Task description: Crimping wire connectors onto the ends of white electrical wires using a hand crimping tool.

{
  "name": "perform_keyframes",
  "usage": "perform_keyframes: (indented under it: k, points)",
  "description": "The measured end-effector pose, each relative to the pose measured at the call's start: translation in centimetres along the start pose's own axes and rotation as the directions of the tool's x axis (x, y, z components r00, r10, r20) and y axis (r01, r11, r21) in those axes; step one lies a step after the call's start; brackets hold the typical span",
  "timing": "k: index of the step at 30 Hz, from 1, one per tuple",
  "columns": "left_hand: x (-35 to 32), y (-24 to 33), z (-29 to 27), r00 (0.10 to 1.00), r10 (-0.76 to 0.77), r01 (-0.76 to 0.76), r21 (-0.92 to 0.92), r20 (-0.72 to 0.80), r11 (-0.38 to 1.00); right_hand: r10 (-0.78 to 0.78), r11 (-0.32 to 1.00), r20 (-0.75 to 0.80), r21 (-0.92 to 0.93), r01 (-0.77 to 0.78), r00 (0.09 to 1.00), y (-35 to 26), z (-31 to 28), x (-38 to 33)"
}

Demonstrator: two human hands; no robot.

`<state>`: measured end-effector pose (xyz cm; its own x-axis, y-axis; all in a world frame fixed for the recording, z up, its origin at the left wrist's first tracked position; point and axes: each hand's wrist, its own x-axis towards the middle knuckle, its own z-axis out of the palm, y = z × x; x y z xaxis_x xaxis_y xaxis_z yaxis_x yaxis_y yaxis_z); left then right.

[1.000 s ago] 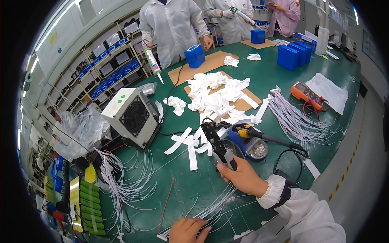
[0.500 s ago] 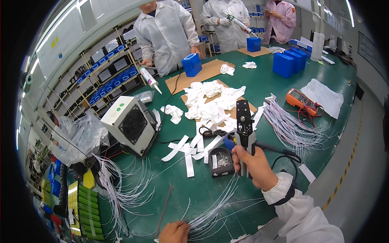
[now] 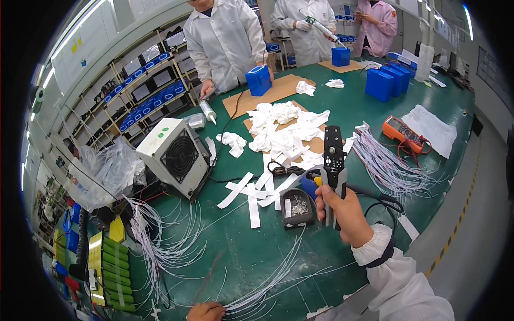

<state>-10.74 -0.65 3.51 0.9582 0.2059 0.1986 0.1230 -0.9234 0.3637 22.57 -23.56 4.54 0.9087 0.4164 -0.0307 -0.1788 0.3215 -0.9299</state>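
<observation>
My right hand point(image 3: 347, 214) is wrapped round the handles of wire strippers point(image 3: 335, 155), whose black and grey jaws point up above the bench. Low at the front edge, my left hand point(image 3: 206, 311) closes on one end of a bundle of thin white wires point(image 3: 267, 288); the picture's lower rim cuts off part of that hand. The wires fan out to the right and up over the green bench. Just left of the strippers is a black tray point(image 3: 297, 209) of small metal bits.
Another white wire bundle point(image 3: 144, 230) lies left, near green battery cells point(image 3: 115, 273) and a fan unit point(image 3: 174, 158). White cloths point(image 3: 284, 128), a multimeter point(image 3: 401, 134), more wires point(image 3: 385, 160) and blue boxes point(image 3: 379, 85) cover the far side. Several people stand behind; one holds a sealant tube point(image 3: 208, 112).
My left hand has shifted left and toward the lower rim, with the wire ends following. The strippers sit slightly farther right in the picture. Across the bench, the sealant tube has tilted differently.
</observation>
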Motion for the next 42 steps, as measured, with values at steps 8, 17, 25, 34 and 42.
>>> perform_keyframes:
  k: [8,17,25,34,42]
  points:
    - [-0.6,-1.0,-0.6,1.0,-0.017,0.018,-0.024,0.012,1.0,0.003,0.999,-0.004,-0.052,-0.003,1.0,0.3,-0.1,0.1]
    - [-1.7,-2.3,-0.8,0.999,0.017,-0.015,-0.068,0.041,0.998,0.057,0.996,0.006,-0.072,-0.056,0.998,0.4,-0.3,0.2]
    - [-0.9,-0.7,-1.4,1.0,-0.016,0.016,-0.061,0.0,0.998,0.05,0.996,0.039,-0.079,-0.047,0.998,1.1,0.0,0.3]
    - [1.5,1.4,-1.9,0.997,0.068,-0.072,-0.199,-0.026,0.977,0.048,0.997,0.003,-0.068,-0.048,0.999,0.9,0.5,-0.1]
    - [8.2,6.0,-1.7,0.995,0.008,-0.033,-0.265,-0.094,0.964,0.07,0.985,-0.006,-0.159,-0.07,0.998,1.1,0.1,-0.1]
